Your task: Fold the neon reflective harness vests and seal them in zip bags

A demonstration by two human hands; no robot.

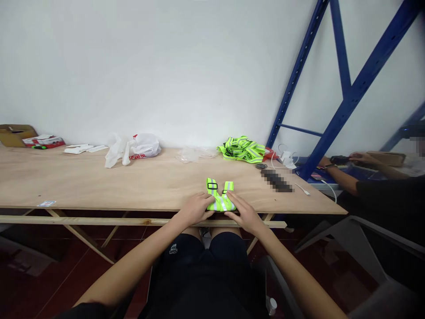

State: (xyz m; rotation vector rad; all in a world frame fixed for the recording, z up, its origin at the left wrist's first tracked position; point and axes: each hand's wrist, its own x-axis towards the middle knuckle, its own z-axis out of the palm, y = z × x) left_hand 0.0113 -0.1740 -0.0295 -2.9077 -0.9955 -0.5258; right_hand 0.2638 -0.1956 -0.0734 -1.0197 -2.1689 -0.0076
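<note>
A folded neon-yellow reflective strap vest (222, 204) with silver stripes lies at the table's front edge, right before me. Two strap ends stick up from it toward the wall, each with a black buckle. From the left, my left hand (198, 209) grips its side, fingers on top and thumb near the table edge. My right hand (243, 212) holds the opposite side, its fingertips over the fabric below the right buckle. Part of the folded bundle is hidden under the fingers of both hands.
Against the wall lies a heap of similar reflective straps (244, 149). Clear plastic wrappers (192, 154), a white plastic bag (145, 145) and a cardboard box (16, 135) stand farther left. On the right are a charger with cables (287, 158), a blue rack post (308, 164) and another person's arm (341, 176).
</note>
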